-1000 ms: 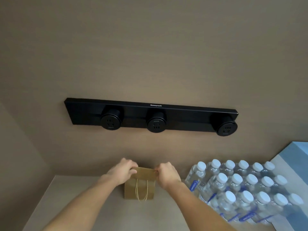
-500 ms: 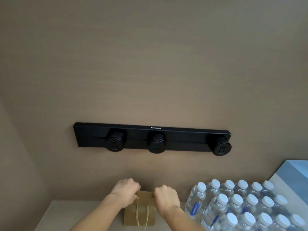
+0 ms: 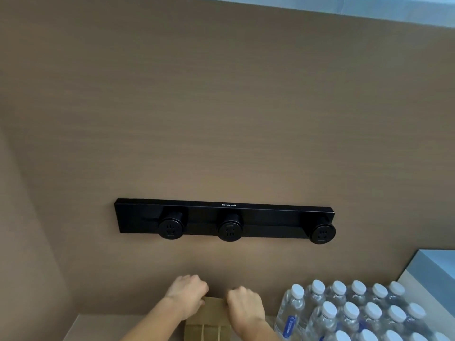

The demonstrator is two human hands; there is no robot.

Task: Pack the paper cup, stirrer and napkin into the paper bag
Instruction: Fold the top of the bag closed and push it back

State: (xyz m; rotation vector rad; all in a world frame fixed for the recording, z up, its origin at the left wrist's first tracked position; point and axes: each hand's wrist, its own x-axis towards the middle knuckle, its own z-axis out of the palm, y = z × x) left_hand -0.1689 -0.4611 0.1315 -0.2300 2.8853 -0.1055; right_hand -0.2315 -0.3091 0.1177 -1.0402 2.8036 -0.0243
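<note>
Brown paper bag (image 3: 211, 323) stands upright, its folded top pinched shut by left hand (image 3: 188, 295) and right hand (image 3: 243, 307).

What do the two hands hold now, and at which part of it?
Both hold the paper bag by its top edge: the left hand at the left corner, the right hand at the right corner.
</note>
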